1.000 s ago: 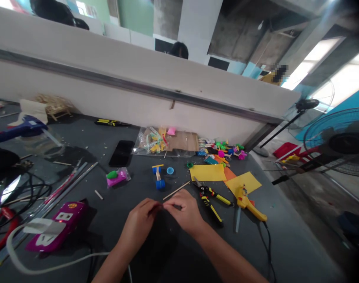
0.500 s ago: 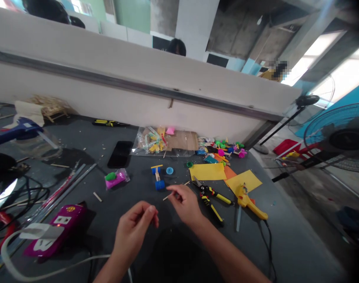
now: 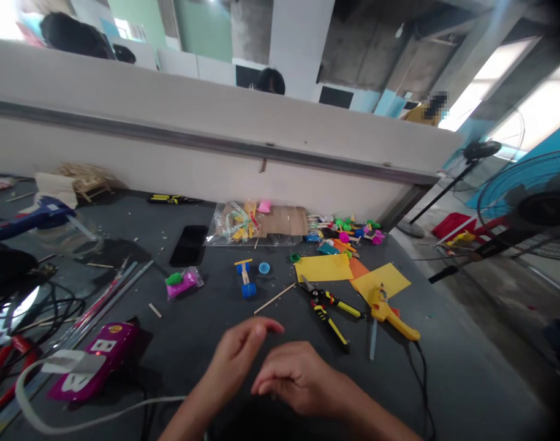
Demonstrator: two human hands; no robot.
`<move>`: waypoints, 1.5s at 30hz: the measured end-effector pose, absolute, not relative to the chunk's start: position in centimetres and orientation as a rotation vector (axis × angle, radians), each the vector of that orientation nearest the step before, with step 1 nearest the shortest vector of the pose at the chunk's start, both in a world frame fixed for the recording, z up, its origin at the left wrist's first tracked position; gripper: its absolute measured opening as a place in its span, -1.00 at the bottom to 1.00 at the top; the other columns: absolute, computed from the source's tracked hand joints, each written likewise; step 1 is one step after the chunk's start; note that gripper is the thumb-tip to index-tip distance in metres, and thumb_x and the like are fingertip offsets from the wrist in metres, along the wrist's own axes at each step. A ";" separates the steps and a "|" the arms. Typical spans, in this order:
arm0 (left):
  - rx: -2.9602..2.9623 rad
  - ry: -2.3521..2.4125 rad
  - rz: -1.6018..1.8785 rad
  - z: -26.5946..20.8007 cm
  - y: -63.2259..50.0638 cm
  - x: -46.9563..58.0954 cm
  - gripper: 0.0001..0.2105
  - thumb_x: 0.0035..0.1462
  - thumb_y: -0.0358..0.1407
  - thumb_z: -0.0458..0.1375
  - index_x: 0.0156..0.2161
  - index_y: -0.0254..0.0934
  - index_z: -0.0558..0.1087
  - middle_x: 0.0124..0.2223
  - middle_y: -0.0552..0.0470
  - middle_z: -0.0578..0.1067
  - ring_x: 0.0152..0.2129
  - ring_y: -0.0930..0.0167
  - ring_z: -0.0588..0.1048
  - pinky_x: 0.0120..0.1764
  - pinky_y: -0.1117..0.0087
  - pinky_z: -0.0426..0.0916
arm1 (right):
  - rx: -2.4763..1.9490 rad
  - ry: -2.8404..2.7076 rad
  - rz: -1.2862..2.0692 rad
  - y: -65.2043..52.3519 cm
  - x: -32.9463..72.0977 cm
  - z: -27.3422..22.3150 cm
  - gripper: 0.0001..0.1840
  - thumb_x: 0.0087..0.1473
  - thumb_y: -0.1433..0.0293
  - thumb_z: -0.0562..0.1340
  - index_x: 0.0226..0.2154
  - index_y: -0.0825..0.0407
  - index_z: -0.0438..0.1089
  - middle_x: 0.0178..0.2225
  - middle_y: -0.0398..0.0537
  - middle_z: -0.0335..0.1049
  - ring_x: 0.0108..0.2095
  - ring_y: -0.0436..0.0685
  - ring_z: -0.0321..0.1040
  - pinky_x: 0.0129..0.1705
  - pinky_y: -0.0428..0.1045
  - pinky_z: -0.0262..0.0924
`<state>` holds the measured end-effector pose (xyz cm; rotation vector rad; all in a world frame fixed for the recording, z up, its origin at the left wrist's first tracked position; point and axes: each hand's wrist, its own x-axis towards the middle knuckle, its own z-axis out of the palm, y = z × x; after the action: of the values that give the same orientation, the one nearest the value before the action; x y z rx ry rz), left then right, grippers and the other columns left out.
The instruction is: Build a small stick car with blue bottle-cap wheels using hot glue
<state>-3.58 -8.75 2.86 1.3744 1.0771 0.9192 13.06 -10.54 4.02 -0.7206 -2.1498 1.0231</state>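
My left hand [image 3: 242, 355] is above the near part of the dark table, its fingers stretched to the right and nothing seen in it. Close beside it, my right hand [image 3: 301, 375] has its fingers curled together and pointing down to the left. Its fingertips are partly hidden, so anything small in them cannot be made out. Ahead of the hands lies a thin wooden stick [image 3: 274, 298]. Farther off is a small model of blue wheels on a wooden stick [image 3: 245, 278], with a blue bottle cap [image 3: 264, 267] next to it.
Yellow-handled cutters [image 3: 328, 306], yellow paper [image 3: 323, 267] and a yellow glue gun [image 3: 390, 315] lie right. A phone [image 3: 189, 245], a pink clay packet [image 3: 183, 282] and a purple power strip [image 3: 96, 361] with a white cable lie left. A partition [image 3: 192, 165] borders the back.
Both hands have drawn back toward me and closer together. My right hand has left the wooden stick, which now shows in full length. The view has shifted slightly.
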 end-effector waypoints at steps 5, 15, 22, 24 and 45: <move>1.340 0.860 0.602 2.2 -9.6 -2.2 -0.50 0.16 0.06 -0.07 -0.48 -0.34 0.44 -0.52 0.02 0.45 -0.58 0.49 0.35 -0.45 0.47 0.24 | -1.251 -1.718 0.949 -9.1 18.5 3.5 -0.67 0.19 0.24 0.08 -0.39 0.06 0.48 -0.49 -0.09 0.45 -0.61 -0.04 0.32 -0.55 -0.15 0.20; 1.084 1.292 1.409 2.9 -7.0 -2.4 -0.79 0.00 -0.18 0.21 -0.26 -0.22 0.46 -0.34 0.05 0.51 -0.36 0.41 0.47 -0.24 0.41 0.35 | -1.574 -2.050 0.659 -9.3 22.1 1.4 -0.77 0.10 0.37 0.16 -0.46 -0.04 0.51 -0.45 -0.08 0.50 -0.38 0.12 0.41 -0.34 -0.05 0.18; 1.291 0.668 0.486 3.2 -8.5 4.5 -0.46 0.18 0.06 -0.13 -0.38 -0.31 0.53 -0.45 -0.04 0.51 -0.49 0.41 0.46 -0.36 0.41 0.31 | -1.177 -2.101 0.962 -11.0 21.1 5.4 -0.79 0.14 0.40 0.16 -0.43 -0.03 0.50 -0.44 -0.16 0.49 -0.36 0.03 0.40 -0.26 -0.10 0.21; 1.218 0.629 0.363 3.9 -9.4 3.9 -0.48 0.15 0.06 -0.07 -0.48 -0.34 0.48 -0.58 0.04 0.40 -0.66 0.50 0.32 -0.54 0.48 0.16 | -1.291 -1.924 0.889 -10.6 22.3 5.1 -0.81 0.16 0.39 0.14 -0.34 -0.02 0.48 -0.39 -0.13 0.47 -0.33 0.03 0.40 -0.26 -0.10 0.22; 1.055 0.711 0.641 1.7 -9.5 4.9 -0.62 0.05 -0.03 0.14 -0.57 -0.30 0.30 -0.66 0.19 0.16 -0.69 0.56 0.18 -0.55 0.51 0.14 | -1.527 -1.492 0.794 -12.0 25.9 2.8 -0.63 0.19 0.14 0.03 -0.46 0.02 0.34 -0.59 -0.16 0.26 -0.56 0.02 0.20 -0.50 -0.09 0.10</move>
<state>4.87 -9.54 1.65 1.0548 0.7112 0.6411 25.94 -11.99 2.75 -1.5274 -1.4925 0.7937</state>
